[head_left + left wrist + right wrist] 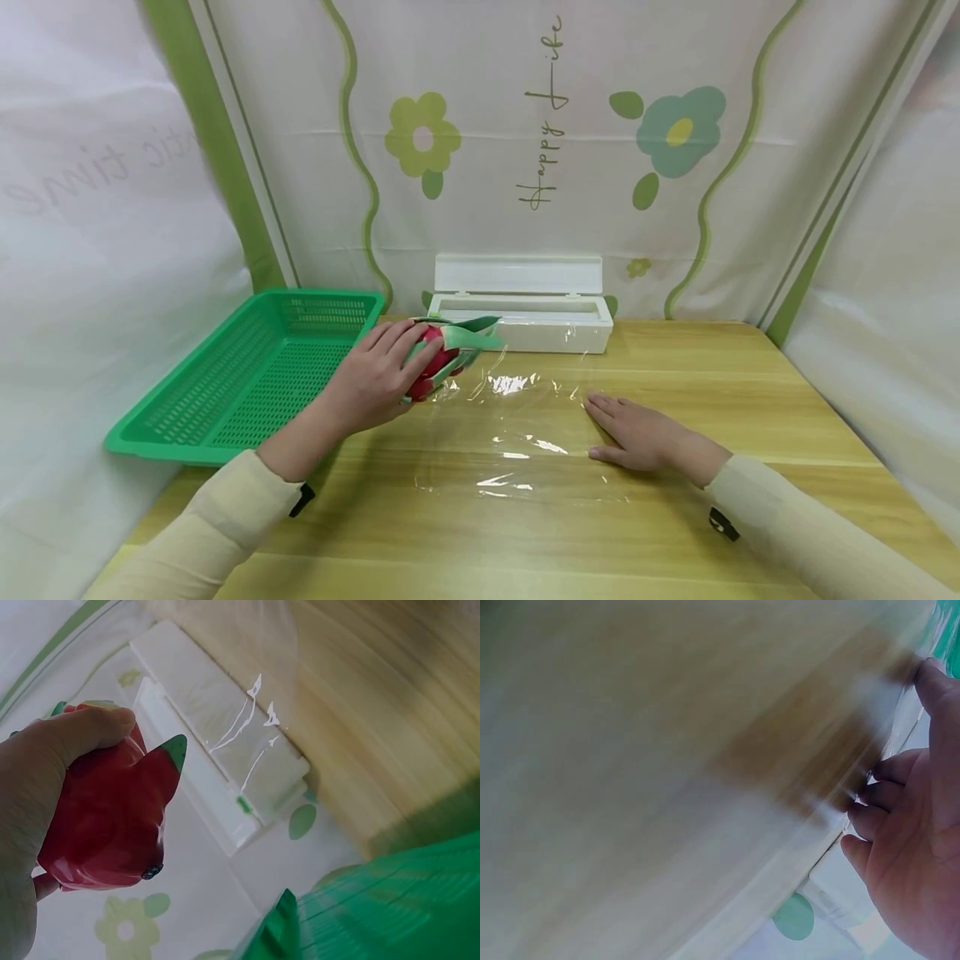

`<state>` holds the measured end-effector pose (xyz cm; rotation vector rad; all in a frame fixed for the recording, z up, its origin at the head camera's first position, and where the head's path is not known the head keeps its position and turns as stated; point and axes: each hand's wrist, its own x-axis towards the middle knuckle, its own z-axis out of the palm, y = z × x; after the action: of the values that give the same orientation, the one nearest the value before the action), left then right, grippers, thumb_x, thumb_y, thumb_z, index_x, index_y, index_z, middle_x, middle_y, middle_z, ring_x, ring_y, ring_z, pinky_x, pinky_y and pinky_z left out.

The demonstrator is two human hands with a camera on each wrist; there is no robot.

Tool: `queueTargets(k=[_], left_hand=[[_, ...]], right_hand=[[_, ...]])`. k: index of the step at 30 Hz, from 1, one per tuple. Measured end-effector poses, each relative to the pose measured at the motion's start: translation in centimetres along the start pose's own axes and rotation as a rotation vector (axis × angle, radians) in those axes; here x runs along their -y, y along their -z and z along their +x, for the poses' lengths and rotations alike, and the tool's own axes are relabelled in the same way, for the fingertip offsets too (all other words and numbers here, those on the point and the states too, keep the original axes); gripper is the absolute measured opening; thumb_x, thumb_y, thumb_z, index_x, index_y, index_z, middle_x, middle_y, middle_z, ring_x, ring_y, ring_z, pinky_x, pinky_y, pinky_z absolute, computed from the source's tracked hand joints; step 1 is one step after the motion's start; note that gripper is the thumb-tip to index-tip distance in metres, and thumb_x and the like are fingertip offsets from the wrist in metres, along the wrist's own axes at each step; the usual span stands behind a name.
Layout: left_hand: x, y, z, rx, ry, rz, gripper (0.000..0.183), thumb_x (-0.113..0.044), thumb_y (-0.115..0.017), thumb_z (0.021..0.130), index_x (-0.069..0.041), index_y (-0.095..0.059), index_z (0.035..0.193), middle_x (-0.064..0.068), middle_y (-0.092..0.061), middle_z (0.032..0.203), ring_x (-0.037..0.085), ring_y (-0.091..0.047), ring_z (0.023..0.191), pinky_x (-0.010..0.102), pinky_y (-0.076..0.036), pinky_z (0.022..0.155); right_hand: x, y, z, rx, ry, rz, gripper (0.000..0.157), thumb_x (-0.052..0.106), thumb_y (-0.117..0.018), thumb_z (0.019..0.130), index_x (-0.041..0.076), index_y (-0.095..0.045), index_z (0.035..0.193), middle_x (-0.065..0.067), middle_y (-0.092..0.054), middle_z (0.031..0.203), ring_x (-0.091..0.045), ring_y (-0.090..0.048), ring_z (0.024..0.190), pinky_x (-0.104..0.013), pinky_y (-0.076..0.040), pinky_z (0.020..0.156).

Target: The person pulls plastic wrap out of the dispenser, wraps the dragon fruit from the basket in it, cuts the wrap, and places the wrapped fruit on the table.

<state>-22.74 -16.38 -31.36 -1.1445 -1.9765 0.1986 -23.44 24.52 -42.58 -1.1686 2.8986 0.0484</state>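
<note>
Sleeves (810, 525) over table (487, 550), flowered curtain (480, 200) behind; left hand (375, 375) grips fruit (112, 810), right hand (637, 435) outstretched.

The left grip (45, 757) hides the glossy red, green-tipped fruit's (112, 817) nine-o'clock side; the left wrist view crops the green perforated plastic basket (390, 900) at four o'clock.

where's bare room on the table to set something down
Bare table lies right of the white box, beyond the right hand, and between the sleeves, nearer than the clear film. Crowded: the middle, under film; the left, with green basket and left hand holding dragon fruit.
</note>
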Motion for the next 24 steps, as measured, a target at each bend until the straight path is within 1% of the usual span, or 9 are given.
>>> queueTargets(k=[2, 4, 11, 18, 24], left_hand=[[-0.2, -0.4, 0.0, 0.007, -0.004, 0.005, 0.069, -0.035, -0.071, 0.065, -0.002, -0.048, 0.122, 0.021, -0.050, 0.117, 0.037, -0.045, 0.107, 0.045, -0.036, 0.090], [-0.4, -0.7, 0.0, 0.019, -0.009, 0.001, 0.073, -0.036, -0.073, 0.063, -0.003, -0.047, 0.123, 0.020, -0.049, 0.118, 0.037, -0.044, 0.109, 0.044, -0.036, 0.091], [-1.0, -2.2, 0.3, -0.016, -0.028, -0.024, 0.065, -0.036, -0.068, 0.069, -0.004, -0.048, 0.122, 0.020, -0.050, 0.116, 0.037, -0.046, 0.106, 0.044, -0.038, 0.089], [-1.6, -3.8, 0.6, -0.003, -0.049, -0.056, 0.071, -0.036, -0.072, 0.064, -0.004, -0.048, 0.122, 0.019, -0.051, 0.115, 0.036, -0.046, 0.105, 0.043, -0.040, 0.086], [-2.2, -5.0, 0.9, 0.025, -0.065, -0.062, 0.074, -0.037, -0.072, 0.062, -0.005, -0.046, 0.123, 0.018, -0.050, 0.115, 0.035, -0.045, 0.105, 0.041, -0.038, 0.089]], right_hand=[[0.0, 0.0, 0.0, -0.003, 0.002, -0.009, 0.075, 0.056, -0.035, 0.087, 0.000, -0.026, 0.137, -0.016, -0.023, 0.141, -0.030, -0.022, 0.127, -0.044, -0.022, 0.100], [-0.1, -0.1, 0.0, -0.004, 0.002, -0.012, 0.075, 0.056, -0.035, 0.087, 0.000, -0.026, 0.137, -0.016, -0.023, 0.141, -0.030, -0.022, 0.127, -0.044, -0.022, 0.100], [-0.2, -0.4, 0.1, 0.015, -0.015, -0.019, 0.078, 0.059, -0.031, 0.087, 0.002, -0.023, 0.138, -0.014, -0.020, 0.142, -0.028, -0.020, 0.129, -0.042, -0.021, 0.101], [-0.3, -0.4, 0.1, 0.001, -0.004, -0.010, 0.077, 0.057, -0.034, 0.087, 0.000, -0.025, 0.137, -0.015, -0.022, 0.142, -0.029, -0.021, 0.128, -0.043, -0.021, 0.101], [-0.2, -0.4, 0.1, 0.001, -0.007, 0.003, 0.077, 0.057, -0.035, 0.087, 0.001, -0.024, 0.137, -0.014, -0.021, 0.142, -0.029, -0.021, 0.128, -0.043, -0.021, 0.101]])
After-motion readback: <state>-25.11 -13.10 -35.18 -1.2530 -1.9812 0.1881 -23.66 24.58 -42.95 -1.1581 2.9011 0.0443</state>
